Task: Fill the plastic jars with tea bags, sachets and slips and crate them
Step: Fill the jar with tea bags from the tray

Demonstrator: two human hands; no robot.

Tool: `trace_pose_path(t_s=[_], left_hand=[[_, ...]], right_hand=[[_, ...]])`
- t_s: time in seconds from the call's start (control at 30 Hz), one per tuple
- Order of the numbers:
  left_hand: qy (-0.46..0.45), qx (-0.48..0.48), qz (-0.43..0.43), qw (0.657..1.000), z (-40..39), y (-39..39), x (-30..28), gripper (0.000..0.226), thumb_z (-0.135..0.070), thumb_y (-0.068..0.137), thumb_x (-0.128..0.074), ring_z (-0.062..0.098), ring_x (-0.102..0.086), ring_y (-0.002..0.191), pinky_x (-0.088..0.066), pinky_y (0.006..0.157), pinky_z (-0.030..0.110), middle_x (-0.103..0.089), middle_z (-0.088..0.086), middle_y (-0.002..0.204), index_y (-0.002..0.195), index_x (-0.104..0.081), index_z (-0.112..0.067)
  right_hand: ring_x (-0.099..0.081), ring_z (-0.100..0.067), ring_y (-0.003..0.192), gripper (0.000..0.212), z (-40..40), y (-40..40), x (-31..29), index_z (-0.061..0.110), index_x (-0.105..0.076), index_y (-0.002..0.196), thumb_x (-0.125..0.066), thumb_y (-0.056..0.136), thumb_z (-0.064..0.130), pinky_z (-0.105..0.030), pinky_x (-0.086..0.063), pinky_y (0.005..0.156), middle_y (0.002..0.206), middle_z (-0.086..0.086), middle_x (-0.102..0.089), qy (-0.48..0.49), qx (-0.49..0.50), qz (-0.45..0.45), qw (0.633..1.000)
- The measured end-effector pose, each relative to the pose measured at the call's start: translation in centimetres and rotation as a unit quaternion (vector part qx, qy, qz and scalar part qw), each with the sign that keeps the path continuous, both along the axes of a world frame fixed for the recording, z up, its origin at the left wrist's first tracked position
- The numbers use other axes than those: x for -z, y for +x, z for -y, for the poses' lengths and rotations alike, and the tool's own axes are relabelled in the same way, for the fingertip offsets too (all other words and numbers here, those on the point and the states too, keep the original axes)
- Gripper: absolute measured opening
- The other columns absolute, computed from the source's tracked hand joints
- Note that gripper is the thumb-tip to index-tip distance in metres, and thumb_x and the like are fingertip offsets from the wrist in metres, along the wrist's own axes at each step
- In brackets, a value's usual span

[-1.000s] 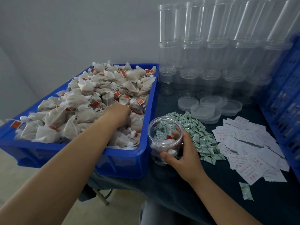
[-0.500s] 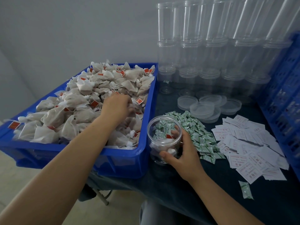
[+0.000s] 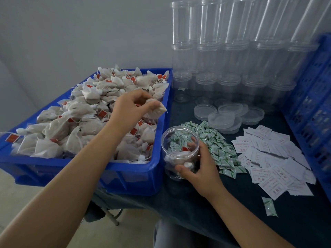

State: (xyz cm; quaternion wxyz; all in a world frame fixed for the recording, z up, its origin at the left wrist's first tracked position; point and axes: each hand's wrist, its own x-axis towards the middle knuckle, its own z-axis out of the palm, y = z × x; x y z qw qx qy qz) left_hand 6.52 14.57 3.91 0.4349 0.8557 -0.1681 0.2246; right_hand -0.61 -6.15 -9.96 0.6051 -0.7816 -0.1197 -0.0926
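Observation:
A clear plastic jar [image 3: 179, 140] stands on the dark table beside the blue bin [image 3: 154, 167], with a few tea bags in its bottom. My right hand [image 3: 200, 169] grips the jar from the right, thumb on its front wall. My left hand [image 3: 132, 106] is raised over the bin's right side and pinches a white tea bag [image 3: 159, 109] above the heap of tea bags [image 3: 75, 120]. Right of the jar lie a pile of green-and-white sachets [image 3: 218, 147] and a spread of white paper slips [image 3: 272, 158].
Stacks of empty clear jars [image 3: 232, 59] fill the back of the table, with loose clear lids [image 3: 225, 117] in front of them. A blue latticed crate [image 3: 311, 108] stands at the right edge. One stray sachet [image 3: 269, 206] lies near the front.
My left hand has come up out of the tea bag heap, moved right toward the jar, and now holds one tea bag. My right hand has stayed on the jar.

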Motion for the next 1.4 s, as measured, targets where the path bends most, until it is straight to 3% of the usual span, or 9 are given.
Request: trace_pose_path(t_s=[0.1, 0.27, 0.5, 0.6, 0.87, 1.03, 1.1, 1.2, 1.4], left_hand=[[-0.071, 0.055, -0.031, 0.995, 1.0, -0.8, -0.8, 0.015, -0.032, 0.076, -0.07, 0.005, -0.065, 0.073, -0.054, 0.069, 0.018, -0.069, -0.008, 0.079, 0.086, -0.068, -0.021], [-0.051, 0.153, -0.078, 0.984, 2.4, -2.0, -1.6, 0.02, -0.037, 0.07, -0.069, 0.006, -0.067, 0.071, -0.054, 0.065, 0.016, -0.071, -0.008, 0.077, 0.082, -0.068, -0.022], [0.16, 0.205, -0.057, 0.964, 3.9, -2.7, -1.1, 0.012, -0.032, 0.074, -0.076, -0.005, -0.062, 0.079, -0.048, 0.071, 0.008, -0.067, -0.018, 0.078, 0.082, -0.067, -0.034], [0.24, 0.218, -0.006, 0.946, 4.6, -2.8, -0.8, 0.016, -0.032, 0.075, -0.075, -0.001, -0.06, 0.081, -0.049, 0.072, 0.011, -0.069, -0.012, 0.081, 0.088, -0.071, -0.023], [0.415, 0.245, -0.022, 0.876, 6.6, -3.0, -0.1, 0.012, -0.014, 0.084, -0.062, 0.001, -0.047, 0.063, -0.036, 0.062, 0.01, -0.053, -0.018, 0.074, 0.09, -0.07, -0.021], [0.479, 0.241, -0.068, 0.842, 7.2, -2.8, -0.8, 0.016, -0.016, 0.086, -0.058, -0.01, -0.048, 0.061, -0.03, 0.056, 0.008, -0.045, -0.024, 0.062, 0.086, -0.067, -0.03], [0.507, 0.24, -0.077, 0.824, 7.7, -2.7, -0.8, 0.019, -0.015, 0.086, -0.056, -0.002, -0.047, 0.057, -0.028, 0.052, 0.009, -0.046, -0.019, 0.06, 0.077, -0.061, -0.031], [0.57, 0.235, -0.103, 0.781, 8.4, -2.5, -0.5, 0.018, -0.015, 0.09, -0.052, 0.002, -0.042, 0.057, -0.026, 0.051, 0.011, -0.045, -0.015, 0.063, 0.087, -0.067, -0.023], [0.616, 0.245, -0.2, 0.722, 9.7, -2.0, -0.9, 0.016, -0.02, 0.094, -0.052, 0.005, -0.041, 0.06, -0.027, 0.052, 0.014, -0.046, -0.012, 0.068, 0.097, -0.067, -0.015]], right_hand=[[-0.05, 0.005, 0.127, 0.082, 0.0, -0.1, -0.1, 0.067, -0.033, 0.127, -0.077, 0.058, 0.065, -0.015, -0.043, 0.1, 0.136, 0.029, -0.047, -0.001, 0.0, 0.001, 1.0], [-0.052, -0.001, 0.128, 0.082, 0.0, -0.1, -0.3, 0.058, -0.034, 0.129, -0.077, 0.059, 0.061, -0.032, -0.046, 0.107, 0.137, 0.022, -0.049, -0.003, 0.001, -0.004, 1.0], [-0.054, -0.008, 0.127, 0.092, 0.0, -0.2, -0.6, 0.038, -0.036, 0.141, -0.077, 0.061, 0.057, -0.043, -0.047, 0.107, 0.139, 0.006, -0.054, -0.002, 0.006, -0.012, 1.0], [-0.054, -0.011, 0.127, 0.099, 0.0, -0.2, -0.6, 0.026, -0.039, 0.146, -0.077, 0.06, 0.056, -0.045, -0.046, 0.106, 0.139, 0.004, -0.055, -0.004, 0.01, -0.016, 1.0], [-0.053, -0.007, 0.127, 0.095, 0.0, -0.2, -0.6, 0.024, -0.042, 0.144, -0.078, 0.061, 0.054, -0.041, -0.046, 0.107, 0.138, 0.006, -0.055, -0.004, 0.004, -0.01, 1.0], [-0.051, 0.003, 0.125, 0.083, 0.0, -0.2, -0.6, 0.046, -0.039, 0.135, -0.077, 0.061, 0.055, -0.028, -0.046, 0.105, 0.137, 0.016, -0.053, 0.0, -0.001, -0.008, 1.0], [-0.051, 0.002, 0.126, 0.085, 0.1, -0.1, -0.5, 0.044, -0.04, 0.136, -0.077, 0.061, 0.056, -0.029, -0.046, 0.105, 0.137, 0.014, -0.053, 0.003, 0.0, -0.006, 1.0], [-0.051, -0.004, 0.128, 0.088, 0.1, 0.0, -0.2, 0.039, -0.04, 0.139, -0.077, 0.062, 0.056, -0.031, -0.046, 0.106, 0.139, 0.01, -0.053, 0.002, -0.001, 0.004, 1.0], [-0.05, 0.005, 0.125, 0.081, 0.1, 0.0, -0.1, 0.056, -0.036, 0.13, -0.078, 0.061, 0.058, -0.012, -0.043, 0.097, 0.139, 0.018, -0.051, 0.0, 0.002, 0.005, 1.0]])
